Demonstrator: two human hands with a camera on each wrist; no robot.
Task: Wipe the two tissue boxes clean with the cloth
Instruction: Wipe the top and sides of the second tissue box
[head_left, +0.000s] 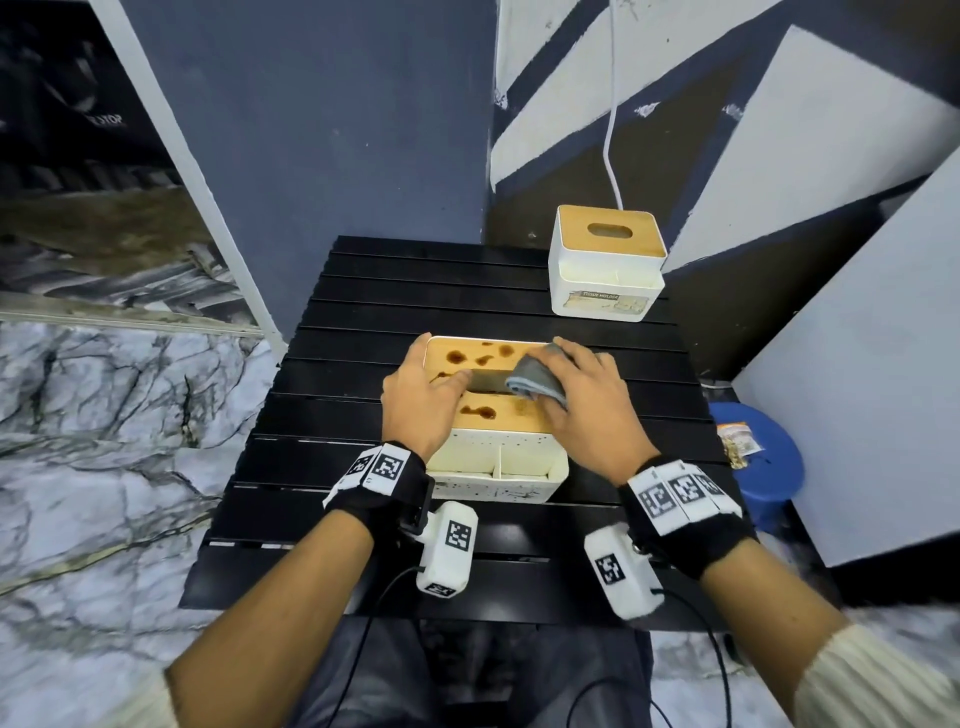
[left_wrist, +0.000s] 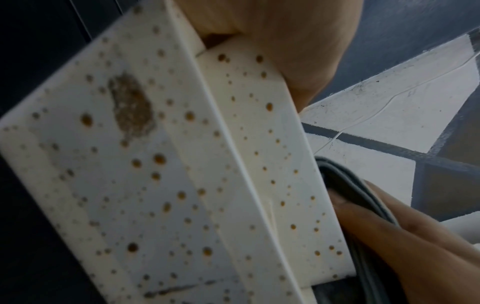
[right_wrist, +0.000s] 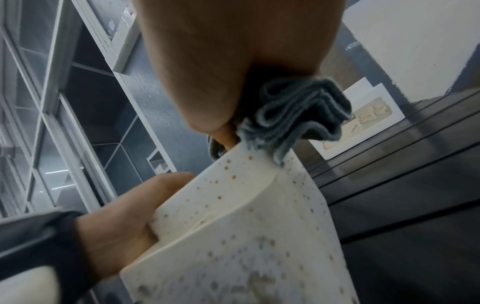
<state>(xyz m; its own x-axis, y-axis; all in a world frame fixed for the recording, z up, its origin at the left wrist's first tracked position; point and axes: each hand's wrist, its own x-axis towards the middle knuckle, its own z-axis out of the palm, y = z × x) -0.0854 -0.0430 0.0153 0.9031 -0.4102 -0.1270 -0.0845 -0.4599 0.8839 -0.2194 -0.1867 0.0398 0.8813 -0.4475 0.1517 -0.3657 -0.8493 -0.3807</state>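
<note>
Table first, black and slatted, with two tissue boxes on it: the near box was spotted brown, the far box stood well apart.
Left hand gripped the near box's left edge, likely to brace it; right hand had fingers curled over the folded grey cloth, pressed onto the wooden lid's right side.

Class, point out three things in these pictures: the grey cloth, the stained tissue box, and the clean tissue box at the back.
grey cloth (head_left: 535, 382): head view, on its folded front edge.
stained tissue box (head_left: 498, 413): head view, on the wooden lid's near half.
clean tissue box (head_left: 605, 283): head view, on its white front wall.
</note>
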